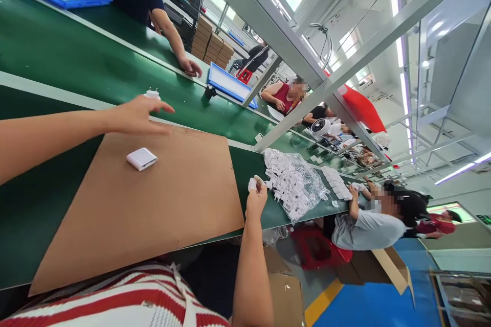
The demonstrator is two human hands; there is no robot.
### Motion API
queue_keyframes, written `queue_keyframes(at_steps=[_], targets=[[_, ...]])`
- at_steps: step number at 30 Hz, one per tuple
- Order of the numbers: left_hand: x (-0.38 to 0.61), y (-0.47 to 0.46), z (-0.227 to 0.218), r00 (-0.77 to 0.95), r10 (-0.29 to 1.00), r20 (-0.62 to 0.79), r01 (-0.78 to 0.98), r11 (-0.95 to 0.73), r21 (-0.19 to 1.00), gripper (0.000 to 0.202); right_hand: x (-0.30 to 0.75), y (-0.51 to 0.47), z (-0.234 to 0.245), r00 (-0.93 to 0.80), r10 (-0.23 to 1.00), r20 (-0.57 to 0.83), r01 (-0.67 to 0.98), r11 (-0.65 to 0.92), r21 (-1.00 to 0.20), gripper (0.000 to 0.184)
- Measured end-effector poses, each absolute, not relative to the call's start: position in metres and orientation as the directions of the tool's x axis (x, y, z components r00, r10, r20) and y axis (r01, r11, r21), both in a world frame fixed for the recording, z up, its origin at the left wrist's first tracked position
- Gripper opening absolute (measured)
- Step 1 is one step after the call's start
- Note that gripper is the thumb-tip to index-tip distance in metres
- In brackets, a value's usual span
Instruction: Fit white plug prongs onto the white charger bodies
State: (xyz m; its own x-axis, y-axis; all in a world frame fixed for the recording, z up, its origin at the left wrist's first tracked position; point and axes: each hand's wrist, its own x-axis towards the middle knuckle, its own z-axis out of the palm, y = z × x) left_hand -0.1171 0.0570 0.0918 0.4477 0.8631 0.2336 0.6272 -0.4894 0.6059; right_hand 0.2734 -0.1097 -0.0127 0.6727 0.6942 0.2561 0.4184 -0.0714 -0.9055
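Note:
My left hand (140, 115) stretches over the far edge of a brown cardboard sheet (164, 199), fingers extended and apart. Just behind it shows a white plug adapter (152, 94) with its prongs upward; whether they touch I cannot tell. A white box-shaped charger housing (141, 158) lies on the cardboard, its dark open end facing right. Past the cardboard's right edge, my right hand (257, 199) pinches a small white plastic part (252, 184). Right beside that hand is a clear plastic bag (303, 179) with many small white plastic parts (286, 184) heaped in it.
A green conveyor belt (95, 61) runs beyond the cardboard. Across it, a co-worker's hand (191, 67) rests near a black piece (209, 92) and a blue-rimmed tray (230, 82). A metal post (280, 130) rises by the bag. Another co-worker (368, 225) sits at right beside white pieces (335, 182).

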Motion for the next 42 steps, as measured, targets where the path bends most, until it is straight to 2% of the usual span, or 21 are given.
queue_keyframes(at_steps=[2,3,4,6,8,12,14,16,19,22,24,28,32,33,37,42], targets=[[-0.130,0.043,0.074,0.626,0.778,0.056,0.648,-0.558,0.518,0.093,0.260,-0.109,-0.002,0.614,0.762,0.206,0.314,0.003,-0.949,0.048],[-0.135,0.035,0.067,0.690,0.723,-0.041,0.646,-0.589,0.485,0.090,0.251,-0.108,0.005,0.554,0.817,0.159,0.230,0.033,-0.973,0.047],[-0.138,0.028,0.061,0.724,0.680,-0.117,0.643,-0.604,0.471,0.081,0.241,-0.105,0.014,0.468,0.877,0.106,0.138,0.045,-0.989,0.048],[-0.138,0.015,0.057,0.729,0.660,-0.180,0.649,-0.584,0.488,0.056,0.220,-0.096,0.032,0.250,0.968,0.017,0.010,0.015,-1.000,0.049],[-0.130,0.005,0.057,0.706,0.691,-0.155,0.650,-0.545,0.530,0.043,0.200,-0.082,0.047,0.067,0.997,-0.029,-0.035,-0.027,-0.999,0.044],[-0.100,-0.008,0.055,0.653,0.757,0.019,0.471,-0.425,0.773,0.061,0.172,-0.050,0.058,-0.089,0.991,-0.104,-0.181,-0.119,-0.976,0.040],[-0.087,-0.013,0.047,0.653,0.755,0.050,0.357,-0.366,0.859,0.069,0.167,-0.039,0.052,-0.088,0.990,-0.113,-0.238,-0.131,-0.962,0.043],[-0.078,-0.016,0.037,0.657,0.752,0.047,0.328,-0.341,0.881,0.073,0.165,-0.034,0.040,-0.054,0.995,-0.090,-0.244,-0.100,-0.965,0.049],[-0.073,-0.019,0.024,0.612,0.790,0.029,0.324,-0.284,0.902,0.083,0.166,-0.034,0.023,0.017,0.998,-0.059,-0.181,-0.055,-0.982,0.058],[-0.070,-0.019,0.016,0.482,0.875,0.039,0.339,-0.228,0.913,0.091,0.166,-0.036,0.014,0.084,0.995,-0.061,-0.082,-0.054,-0.995,0.061],[-0.070,-0.018,0.013,0.441,0.895,0.057,0.370,-0.240,0.897,0.080,0.166,-0.035,0.010,0.108,0.993,-0.055,-0.031,-0.052,-0.998,0.060],[-0.070,-0.014,0.011,0.534,0.839,0.108,0.355,-0.337,0.872,0.060,0.167,-0.032,0.005,0.109,0.994,-0.024,0.009,-0.025,-1.000,0.054],[-0.073,-0.014,0.010,0.543,0.832,0.115,0.351,-0.349,0.869,0.058,0.165,-0.036,0.010,0.134,0.991,-0.016,-0.024,-0.013,-1.000,0.077],[-0.073,-0.015,0.010,0.540,0.834,0.110,0.354,-0.344,0.870,0.058,0.164,-0.037,0.013,0.144,0.990,-0.015,-0.037,-0.010,-0.999,0.078],[-0.073,-0.014,0.012,0.563,0.820,0.108,0.360,-0.361,0.860,0.053,0.160,-0.044,0.022,0.163,0.986,-0.032,-0.052,-0.023,-0.998,0.053],[-0.072,-0.012,0.011,0.588,0.798,0.134,0.352,-0.401,0.846,0.047,0.158,-0.049,0.024,0.126,0.989,-0.074,-0.044,-0.069,-0.997,0.049]])
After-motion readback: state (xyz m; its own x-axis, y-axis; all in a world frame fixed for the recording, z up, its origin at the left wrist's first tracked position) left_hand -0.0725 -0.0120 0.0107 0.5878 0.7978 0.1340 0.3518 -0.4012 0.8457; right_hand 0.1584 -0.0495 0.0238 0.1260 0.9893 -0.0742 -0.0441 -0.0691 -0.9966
